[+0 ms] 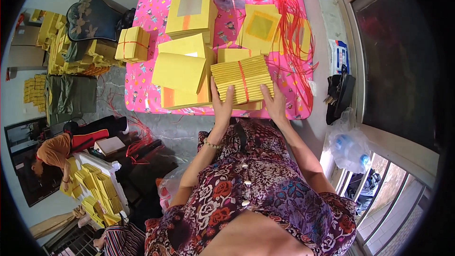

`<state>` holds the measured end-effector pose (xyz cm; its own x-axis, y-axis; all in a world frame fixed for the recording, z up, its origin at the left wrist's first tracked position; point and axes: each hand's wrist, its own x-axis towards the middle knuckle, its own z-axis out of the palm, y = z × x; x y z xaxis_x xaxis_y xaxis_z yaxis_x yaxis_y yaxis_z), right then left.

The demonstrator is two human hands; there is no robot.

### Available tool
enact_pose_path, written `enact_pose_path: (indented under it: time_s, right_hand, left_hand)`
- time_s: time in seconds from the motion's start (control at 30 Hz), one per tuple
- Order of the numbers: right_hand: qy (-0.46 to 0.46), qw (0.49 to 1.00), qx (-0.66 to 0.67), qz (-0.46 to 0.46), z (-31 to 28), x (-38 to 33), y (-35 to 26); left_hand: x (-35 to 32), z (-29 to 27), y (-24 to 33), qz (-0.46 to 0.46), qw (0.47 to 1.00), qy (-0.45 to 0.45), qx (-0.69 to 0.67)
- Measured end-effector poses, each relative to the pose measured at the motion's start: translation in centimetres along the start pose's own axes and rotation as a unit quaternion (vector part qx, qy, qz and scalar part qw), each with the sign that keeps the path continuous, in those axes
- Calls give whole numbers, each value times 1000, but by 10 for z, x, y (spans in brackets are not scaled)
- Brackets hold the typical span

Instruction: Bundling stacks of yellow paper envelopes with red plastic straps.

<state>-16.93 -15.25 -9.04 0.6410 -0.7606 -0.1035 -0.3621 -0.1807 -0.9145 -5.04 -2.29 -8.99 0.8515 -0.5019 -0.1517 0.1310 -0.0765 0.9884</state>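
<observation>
My left hand [221,106] and my right hand [274,104] grip a bundle of folded yellow paper [227,80] from its two near sides. A red strip [243,81] runs across the middle of the bundle. The bundle is tilted so its row of folded edges shows. Just left of it, next to my left hand, lies a stack of yellow paper [179,73] with a loose sheet askew on top. Behind the bundle, part of another yellow stack [233,55] shows; the rest is hidden.
A pink patterned tabletop [142,78] carries a tall yellow stack [174,1], a tied bundle [132,44], sheets with orange squares [258,26] and loose red strips [289,7]. A co-worker [57,151] handles yellow paper at lower left. A window [398,57] stands at right.
</observation>
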Motion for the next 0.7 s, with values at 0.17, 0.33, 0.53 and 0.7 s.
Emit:
enact_pose_path:
  time_s: [0.17,0.33,0.53,0.7]
  right_hand:
    - [9,1000,-9,-4,1,-1,-1]
    - [15,1000,-4,-2,3,-5,-3]
    - [-12,1000,19,-18,1,-5,16]
    - [-9,997,59,-48,5,-9,23]
  left_hand:
    - [-2,-2,3,-6,1000,-12,-7]
    - [-3,-5,0,3,1000,-23,2]
    - [-1,-7,-8,1,1000,-16,1]
    - [-12,4,6,1,1000,1,-11]
